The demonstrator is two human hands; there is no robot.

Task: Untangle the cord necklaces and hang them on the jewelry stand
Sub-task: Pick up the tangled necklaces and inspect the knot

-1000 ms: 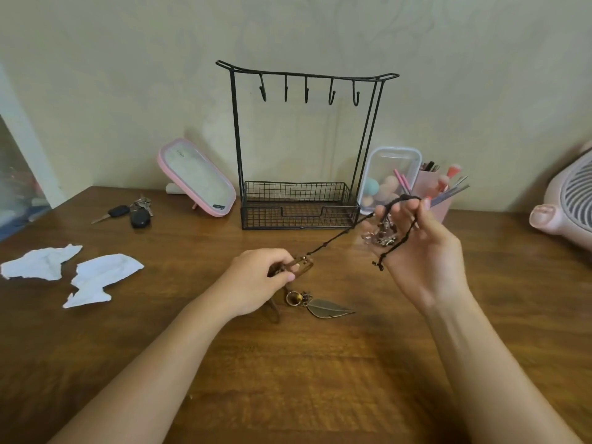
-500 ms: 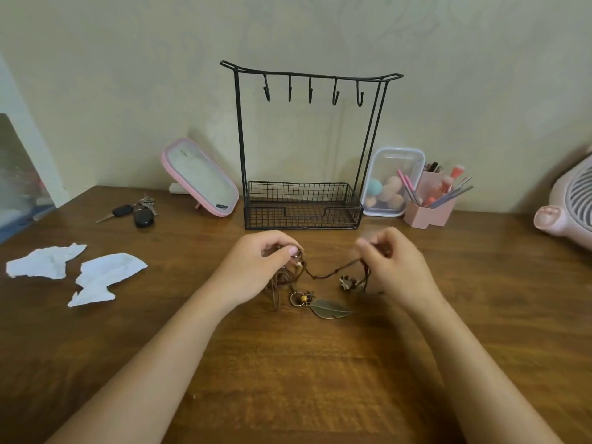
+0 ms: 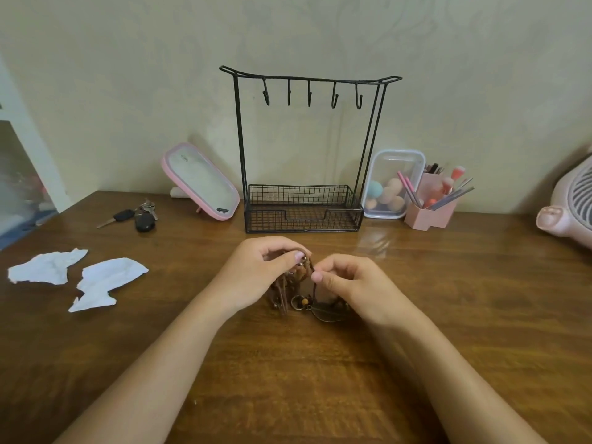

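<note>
I am watching the head feed over a wooden table [image 3: 448,331]. The left hand [image 3: 256,274] is pinching the tangled cord necklaces [image 3: 286,288] between thumb and fingertips. The right hand [image 3: 352,283], just at its three o'clock, is pinching a cord of the same bundle. A leaf pendant [image 3: 326,314] is lying at the tangle's five o'clock. The jewelry stand [image 3: 302,216] is standing at the hands' twelve o'clock. Keys [image 3: 137,216] and a pink mirror [image 3: 200,181] are sitting at ten o'clock, torn paper [image 3: 109,282] at nine, and a clear box [image 3: 392,184] and brush holder [image 3: 429,214] at one.
</note>
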